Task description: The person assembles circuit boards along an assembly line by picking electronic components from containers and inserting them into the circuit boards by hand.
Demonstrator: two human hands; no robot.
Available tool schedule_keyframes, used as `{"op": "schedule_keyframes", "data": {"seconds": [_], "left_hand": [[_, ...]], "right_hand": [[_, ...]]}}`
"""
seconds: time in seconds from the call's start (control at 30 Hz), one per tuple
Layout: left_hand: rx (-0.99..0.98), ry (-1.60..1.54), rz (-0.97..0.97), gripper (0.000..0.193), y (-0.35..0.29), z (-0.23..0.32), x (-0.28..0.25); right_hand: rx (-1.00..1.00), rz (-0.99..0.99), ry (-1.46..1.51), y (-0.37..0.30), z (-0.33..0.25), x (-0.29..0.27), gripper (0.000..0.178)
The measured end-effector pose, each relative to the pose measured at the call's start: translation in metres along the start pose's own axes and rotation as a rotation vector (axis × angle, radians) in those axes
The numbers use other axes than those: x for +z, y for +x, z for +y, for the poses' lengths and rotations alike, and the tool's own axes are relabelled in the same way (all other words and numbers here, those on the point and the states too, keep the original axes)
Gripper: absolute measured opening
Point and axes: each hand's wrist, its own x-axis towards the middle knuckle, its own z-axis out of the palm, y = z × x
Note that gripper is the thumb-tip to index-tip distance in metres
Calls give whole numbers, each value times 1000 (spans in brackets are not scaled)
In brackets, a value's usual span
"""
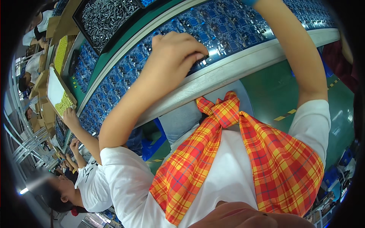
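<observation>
- At the far left a co-worker's hand rests at the near edge of the same line, that person's forearm stretched up from a white sleeve low on the left.
- Far left on the line sits a black tray of small metal parts, well apart from the hands.
- The left hand is knuckles-up, its forearm rising at a slant from the white sleeve; the fingers are curled down and bunched, tips pressed onto the blue circuit boards. Whether they pinch a part cannot be told.
- The boards lie in a long curved row along the conveyor, just beyond its pale rail, filling the far middle and right.
- The right forearm runs steeply up on the right side; the right hand leaves the picture at the top edge, so its grip cannot be told.
- Near the bottom hangs a red and yellow plaid scarf, knotted over the white shirt.
</observation>
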Motion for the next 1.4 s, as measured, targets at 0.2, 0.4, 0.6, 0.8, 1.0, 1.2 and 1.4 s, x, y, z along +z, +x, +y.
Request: {"op": "schedule_keyframes", "data": {"seconds": [0.2,0.4,0.6,0.8,1.0,1.2,1.4], "left_hand": [[46,182,22,8,-4,8,11],[89,237,21,7,-3,8,15],[115,303,19,14,-4,9,16],[161,386,18,16,-5,10,15],[176,419,27,18,-5,10,16],[292,602,67,21,-9,17,22],[150,605,-150,18,-4,52,13]], "right_hand": [[55,-88,104,33,21,53,27],[105,-16,210,33,27,54,26],[182,99,326,24,15,48,23],[173,113,330,21,15,45,23],[225,105,364,20,12,42,23],[170,151,332,22,28,49,23],[192,133,465,13,12,46,19]]}}
